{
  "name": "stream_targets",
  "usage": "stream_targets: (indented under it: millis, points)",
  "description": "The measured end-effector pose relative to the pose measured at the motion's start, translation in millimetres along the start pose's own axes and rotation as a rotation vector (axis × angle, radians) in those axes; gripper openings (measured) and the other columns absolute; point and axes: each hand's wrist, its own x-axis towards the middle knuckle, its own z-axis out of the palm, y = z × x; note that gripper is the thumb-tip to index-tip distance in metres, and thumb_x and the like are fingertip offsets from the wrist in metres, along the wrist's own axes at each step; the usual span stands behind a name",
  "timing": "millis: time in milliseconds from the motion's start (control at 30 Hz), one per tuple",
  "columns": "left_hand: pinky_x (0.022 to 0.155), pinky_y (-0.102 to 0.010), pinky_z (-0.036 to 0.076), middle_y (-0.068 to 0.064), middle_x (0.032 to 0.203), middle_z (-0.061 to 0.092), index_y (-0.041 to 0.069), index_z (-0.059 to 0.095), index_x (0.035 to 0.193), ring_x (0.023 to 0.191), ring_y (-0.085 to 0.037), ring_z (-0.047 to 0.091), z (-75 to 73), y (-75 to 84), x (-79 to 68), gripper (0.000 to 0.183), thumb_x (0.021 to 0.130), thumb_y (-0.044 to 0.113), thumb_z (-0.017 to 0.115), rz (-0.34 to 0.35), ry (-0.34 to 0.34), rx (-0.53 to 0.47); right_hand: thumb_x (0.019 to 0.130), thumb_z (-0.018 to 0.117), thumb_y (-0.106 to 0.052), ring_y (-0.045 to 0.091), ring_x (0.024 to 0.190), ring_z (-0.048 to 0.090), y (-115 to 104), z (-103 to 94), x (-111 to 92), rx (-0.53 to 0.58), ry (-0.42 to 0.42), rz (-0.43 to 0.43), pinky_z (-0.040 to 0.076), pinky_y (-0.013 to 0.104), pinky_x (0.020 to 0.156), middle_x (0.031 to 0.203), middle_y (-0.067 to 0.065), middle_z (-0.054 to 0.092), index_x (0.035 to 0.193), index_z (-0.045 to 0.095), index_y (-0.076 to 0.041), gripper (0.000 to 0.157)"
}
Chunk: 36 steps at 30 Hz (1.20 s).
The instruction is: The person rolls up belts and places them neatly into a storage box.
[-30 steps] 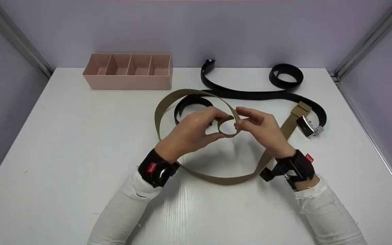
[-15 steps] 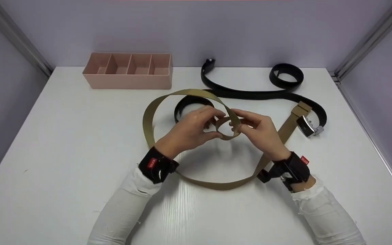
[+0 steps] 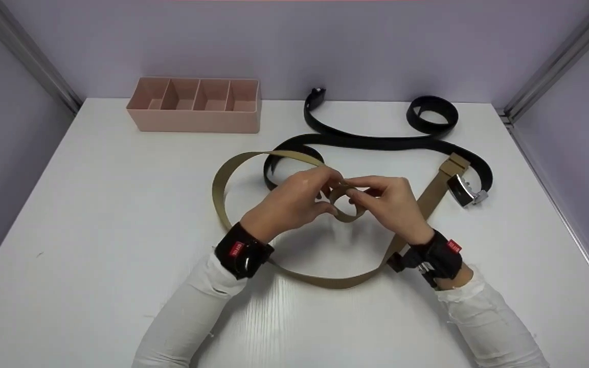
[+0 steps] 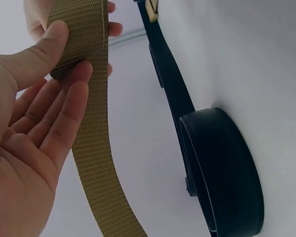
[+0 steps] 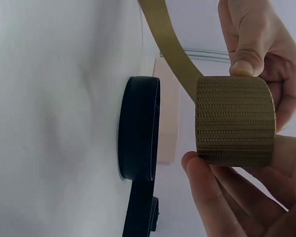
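A tan webbing belt (image 3: pixel 338 282) runs in a wide loop over the white table, one end curled into a small roll (image 5: pixel 234 121) between both hands. My left hand (image 3: pixel 294 199) pinches the roll from the left, with the thumb (image 4: pixel 52 47) against its outer face. From the right, my right hand (image 3: pixel 394 204) grips the roll between thumb and fingers, its fingertips close to the left hand's. The belt's other end, with a tan keeper (image 3: pixel 454 164), lies on the table at the right. The wide loop crosses over part of a black belt (image 3: pixel 371 142).
A pink four-slot box, or rather compartmented organizer (image 3: pixel 195 121), stands at the back left. A silver-edged buckle (image 3: pixel 463 190) lies beside the tan keeper. At the back right sits a black belt coil (image 3: pixel 432 116), and a dark buckle (image 3: pixel 316 96) stands near the rear wall.
Both hands have come slightly toward the person with the roll. The tan loop's upper strand has dropped lower, and its left side bulges farther left than one second ago.
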Motion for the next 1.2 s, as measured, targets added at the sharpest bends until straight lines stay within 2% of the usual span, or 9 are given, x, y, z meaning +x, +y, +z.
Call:
stream_targets:
  millis: [167, 300, 467, 567, 733, 933, 1000, 1100, 1200]
  points:
    - [0.082, -0.028, 0.054, -0.006, 0.117, 0.066, 0.006, 0.061, 0.122, 0.096, -0.020, 0.067, 2.4, 0.1, 0.2, 0.046, 0.086, 0.016, 0.088, 0.015, 0.060, 0.147, 0.097, 0.075, -0.007, 0.020, 0.071, 0.075, 2.2, 0.1, 1.8, -0.029, 0.011, -0.010, 0.058, 0.021, 0.067, 0.097, 0.006, 0.080, 0.114, 0.081, -0.010, 0.019]
    - [0.097, -0.039, 0.050, -0.007, 0.133, 0.059, 0.010, 0.064, 0.122, 0.117, -0.025, 0.061, -1.7, -1.8, 0.8, 0.056, 0.081, 0.036, 0.091, -0.004, 0.118, 0.344, 0.096, 0.075, -0.004, 0.024, 0.072, 0.076, 3.2, 0.7, 3.1, -0.020, 0.022, -0.001, 0.059, 0.022, 0.067, 0.092, 0.011, 0.079, 0.114, 0.080, -0.006, 0.018]
    - [0.118, -0.049, 0.033, -0.006, 0.145, 0.059, 0.011, 0.063, 0.135, 0.140, -0.028, 0.049, -7.2, -0.1, 0.8, 0.068, 0.086, 0.055, 0.080, -0.144, 0.009, 0.400, 0.096, 0.076, -0.008, 0.021, 0.072, 0.075, 2.2, 1.8, 4.6, -0.065, 0.049, -0.092, 0.054, 0.016, 0.063, 0.095, 0.007, 0.080, 0.115, 0.080, -0.006, 0.020]
    - [0.109, -0.048, 0.044, -0.006, 0.132, 0.067, 0.011, 0.064, 0.132, 0.126, -0.027, 0.060, -6.8, 1.8, 1.1, 0.060, 0.091, 0.054, 0.075, -0.175, 0.000, 0.382, 0.095, 0.076, -0.007, 0.022, 0.075, 0.076, 0.6, 1.8, 7.4, -0.072, 0.084, -0.138, 0.056, 0.018, 0.065, 0.099, 0.005, 0.080, 0.115, 0.080, -0.005, 0.020]
    - [0.082, -0.042, 0.055, -0.008, 0.118, 0.066, 0.008, 0.064, 0.130, 0.100, -0.023, 0.066, -12.8, 7.6, 4.1, 0.045, 0.098, 0.037, 0.074, -0.253, -0.014, 0.250, 0.095, 0.076, -0.004, 0.025, 0.085, 0.078, -2.9, 0.5, 20.7, -0.089, 0.130, -0.189, 0.061, 0.025, 0.072, 0.103, 0.009, 0.079, 0.114, 0.079, -0.002, 0.019]
    - [0.096, -0.039, 0.053, -0.012, 0.136, 0.060, 0.003, 0.055, 0.140, 0.115, -0.023, 0.063, -38.4, 7.2, 20.3, 0.044, 0.105, 0.027, 0.065, -0.409, -0.242, 0.021, 0.093, 0.078, -0.003, 0.024, 0.091, 0.078, 0.0, -2.5, 41.2, -0.156, 0.160, -0.210, 0.057, 0.017, 0.076, 0.102, 0.009, 0.079, 0.110, 0.080, -0.002, 0.017]
    - [0.096, -0.037, 0.053, -0.012, 0.140, 0.060, 0.004, 0.057, 0.138, 0.116, -0.023, 0.065, -46.5, 0.6, 26.0, 0.039, 0.107, 0.027, 0.062, -0.451, -0.273, -0.065, 0.093, 0.078, -0.004, 0.024, 0.091, 0.077, 0.5, -2.4, 47.0, -0.164, 0.161, -0.208, 0.056, 0.015, 0.077, 0.101, 0.009, 0.080, 0.110, 0.081, -0.003, 0.016]
    - [0.086, -0.037, 0.059, -0.010, 0.134, 0.064, 0.007, 0.060, 0.127, 0.109, -0.023, 0.069, -50.9, -13.8, 30.8, 0.028, 0.108, 0.027, 0.059, -0.530, -0.246, -0.263, 0.094, 0.078, -0.006, 0.023, 0.092, 0.077, 1.0, 0.3, 54.6, -0.149, 0.164, -0.200, 0.056, 0.016, 0.079, 0.101, 0.008, 0.080, 0.109, 0.081, -0.004, 0.016]
    - [0.076, -0.038, 0.062, -0.009, 0.123, 0.068, 0.008, 0.060, 0.116, 0.100, -0.023, 0.071, -45.8, -27.8, 31.0, 0.022, 0.107, 0.029, 0.061, -0.610, -0.162, -0.477, 0.094, 0.078, -0.007, 0.022, 0.092, 0.077, 2.5, 4.3, 59.3, -0.136, 0.180, -0.184, 0.057, 0.017, 0.079, 0.101, 0.008, 0.080, 0.109, 0.081, -0.004, 0.015]
